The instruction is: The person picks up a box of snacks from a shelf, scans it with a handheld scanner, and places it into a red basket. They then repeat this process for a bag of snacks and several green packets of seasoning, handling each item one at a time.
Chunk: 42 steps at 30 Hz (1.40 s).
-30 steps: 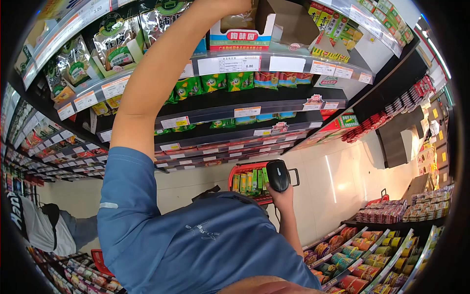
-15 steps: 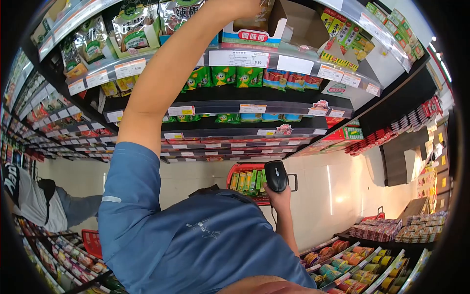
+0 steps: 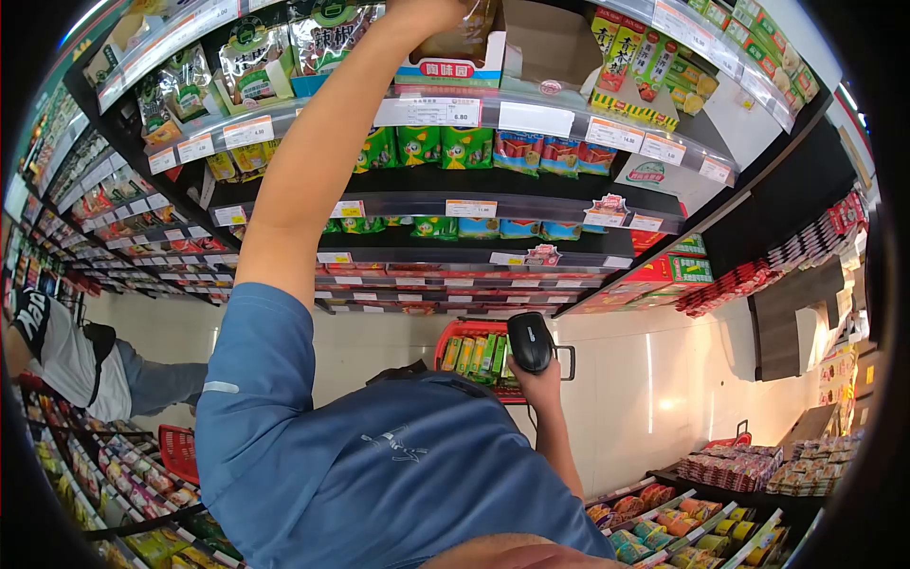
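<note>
My left hand (image 3: 428, 13) is raised to the upper shelf, at the left side of a cardboard display box (image 3: 447, 71) with a red label. A brown package (image 3: 464, 38) stands in that box beside the hand. The top of the picture cuts off the fingers, so their grip does not show. Lower down, my right hand (image 3: 540, 381) is wrapped round a black handheld barcode scanner (image 3: 533, 343). Below the scanner hangs a red shopping basket (image 3: 440, 349) or cart, holding several green and yellow packs (image 3: 474, 356).
Price tags line the shelf edge (image 3: 536, 119) in front of me. Green bags (image 3: 419, 146) sit one tier lower. Behind me to the left stands another person (image 3: 85, 370), near a red basket (image 3: 177, 453). Shelves of tubs (image 3: 678, 522) rise at the lower right.
The view has shifted a little, so the upper shelf appears further left. My left hand stays at the display box, and my right hand keeps the barcode scanner in nearly the same place.
</note>
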Available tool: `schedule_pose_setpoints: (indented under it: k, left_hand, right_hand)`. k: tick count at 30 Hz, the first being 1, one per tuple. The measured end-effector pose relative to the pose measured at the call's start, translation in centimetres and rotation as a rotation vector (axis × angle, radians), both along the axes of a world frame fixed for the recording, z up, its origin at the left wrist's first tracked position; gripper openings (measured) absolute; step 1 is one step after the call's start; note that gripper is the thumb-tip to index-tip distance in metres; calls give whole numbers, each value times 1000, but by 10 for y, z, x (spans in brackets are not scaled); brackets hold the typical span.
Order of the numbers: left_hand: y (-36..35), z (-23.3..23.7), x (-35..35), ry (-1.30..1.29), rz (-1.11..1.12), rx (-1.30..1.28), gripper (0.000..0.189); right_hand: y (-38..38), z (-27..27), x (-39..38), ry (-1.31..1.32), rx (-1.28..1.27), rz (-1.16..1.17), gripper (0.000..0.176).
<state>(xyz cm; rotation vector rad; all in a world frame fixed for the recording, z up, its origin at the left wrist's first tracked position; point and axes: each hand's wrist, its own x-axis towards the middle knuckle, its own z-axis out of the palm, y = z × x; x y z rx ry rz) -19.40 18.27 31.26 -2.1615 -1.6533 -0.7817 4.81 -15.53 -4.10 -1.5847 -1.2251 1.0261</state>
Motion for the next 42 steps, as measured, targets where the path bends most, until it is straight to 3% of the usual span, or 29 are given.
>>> schedule_pose_setpoints:
  k: [2, 6, 8, 11, 15, 17, 18, 20, 21, 23, 29, 31, 32, 33, 35, 39, 42]
  left_hand:
    - [3, -7, -3, -143, -60, 179, 66]
    - [15, -16, -11, -191, 32, 108, 55]
    - [34, -26, -21, -292, 26, 223, 45]
    - [9, -24, -17, -361, -4, 331, 36]
    - [-14, -25, -14, -294, 1, 149, 30]
    - [-14, -39, -17, -241, -215, 441, 23]
    - [-22, -42, -14, -238, -214, 440, 23]
    - [-41, -49, -6, -476, -217, 580, 22]
    - [-42, -53, -5, -473, -219, 579, 22]
    - [-43, -66, -4, -805, -307, 731, 18]
    - [-95, -45, 14, -1107, -545, 1014, 21]
    - [-121, -38, 22, -1470, -742, 960, 20]
    - [-110, -66, -16, -1355, -1306, 587, 22]
    - [-112, -70, -10, -1473, -1653, 331, 31]
    - [-109, -82, -6, -1432, -1897, -87, 40]
    - [-145, -128, 22, -1569, -1803, -212, 37]
    - [-163, -164, 30, -1698, -1741, -353, 34]
  right_hand:
    - [0, -5, 8, -4, 0, 20, 24]
    - [3, -5, 17, -18, 15, 38, 28]
    - [6, -9, 21, 2, 3, 75, 28]
    - [9, -10, 22, 40, 46, 109, 29]
    - [10, -15, 28, -1, 98, 135, 31]
    - [10, -13, 31, 5, 76, 145, 31]
    - [10, -12, 33, 7, 53, 152, 31]
    - [9, -10, 36, 16, 57, 147, 31]
    - [9, -11, 37, 21, 60, 141, 32]
    - [9, -16, 40, 39, 59, 139, 32]
    - [10, -13, 47, 37, 61, 160, 31]
    - [10, -7, 48, 22, 39, 162, 31]
    - [9, -1, 48, 42, 28, 163, 31]
    - [7, 7, 48, 61, 12, 164, 32]
    - [3, 30, 45, 52, 56, 166, 35]
    - [-7, 76, 41, 247, 173, 288, 37]
    - [-11, 94, 47, 166, 303, 475, 41]
